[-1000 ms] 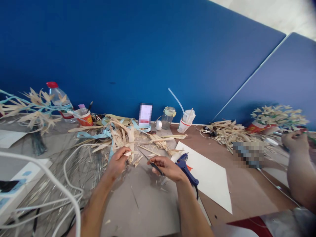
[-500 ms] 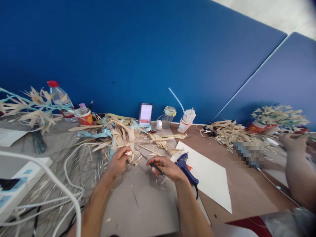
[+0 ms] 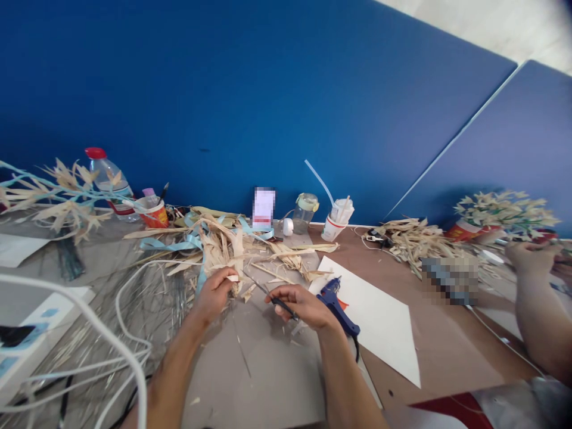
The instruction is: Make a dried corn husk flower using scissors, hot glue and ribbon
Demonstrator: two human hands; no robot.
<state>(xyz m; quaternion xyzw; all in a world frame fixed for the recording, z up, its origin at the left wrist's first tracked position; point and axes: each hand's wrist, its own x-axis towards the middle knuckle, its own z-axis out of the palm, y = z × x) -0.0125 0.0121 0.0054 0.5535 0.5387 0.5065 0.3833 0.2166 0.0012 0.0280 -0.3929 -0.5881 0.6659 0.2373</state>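
Observation:
My left hand (image 3: 213,297) is closed in a pinch on a small pale piece of corn husk (image 3: 233,278), whose tip shows past the fingertips. Across from it, my right hand (image 3: 304,305) grips a pair of black-handled scissors (image 3: 281,307), their thin blades pointing up and left toward the left hand. The blades look nearly closed and stay apart from the husk piece. Just beyond both hands lies a heap of dry corn husks (image 3: 221,247) tangled with light blue ribbon (image 3: 190,240).
A blue glue gun (image 3: 337,307) rests on white paper (image 3: 388,333) right of my hand. Thin wires (image 3: 179,298) and a white power strip (image 3: 42,328) lie left. Behind stand a phone (image 3: 263,205), a clear jar (image 3: 305,211) and cups (image 3: 334,227). A co-worker's arm (image 3: 536,298) reaches in at right.
Hardly anything differs. Both hands keep almost the same place and hold, with the left hand shifted very slightly.

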